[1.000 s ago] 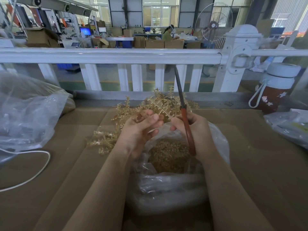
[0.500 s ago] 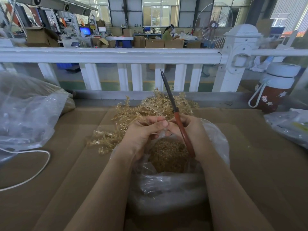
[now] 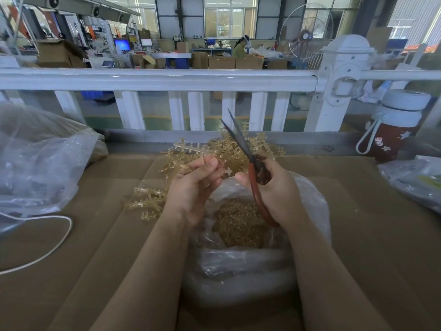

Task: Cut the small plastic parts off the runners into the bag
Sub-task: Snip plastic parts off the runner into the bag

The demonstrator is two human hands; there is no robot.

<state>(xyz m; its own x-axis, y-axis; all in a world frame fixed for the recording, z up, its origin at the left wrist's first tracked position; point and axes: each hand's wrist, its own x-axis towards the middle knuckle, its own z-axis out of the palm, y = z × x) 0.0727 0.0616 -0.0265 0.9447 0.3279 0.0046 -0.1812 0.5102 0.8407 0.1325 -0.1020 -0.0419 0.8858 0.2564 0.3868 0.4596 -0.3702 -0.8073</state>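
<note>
1. Nearest, directly below both hands, the bag [image 3: 307,201] stands open with a heap of cut parts [image 3: 238,225] inside. Its mouth looks slack and crumpled; if a wrist drags the film inward, I judge that freshly cut pieces could bounce off the fold and land on the cardboard [image 3: 358,235] instead.

2. The left hand [image 3: 195,187] pinches a runner [image 3: 226,171] at its fingertips, holding it over the bag's far edge. Only a short stub shows past the fingers, so a cut made close in could nick a fingertip.

3. The right hand [image 3: 274,187] is wrapped around the red handles of the scissors [image 3: 253,168], just to the right of the left hand, the two hands close but not touching. The blades stand parted and point up and away. The runner is not between them yet, so a hasty closing would miss it or clip it at a slant, leaving a burr on the part.

4. Beyond the hands lies a tangled pile of runners [image 3: 226,149]. The blade tips hover over it and could snag a branch, pulling the pile toward the bag and mixing uncut runners with cut parts.
</note>
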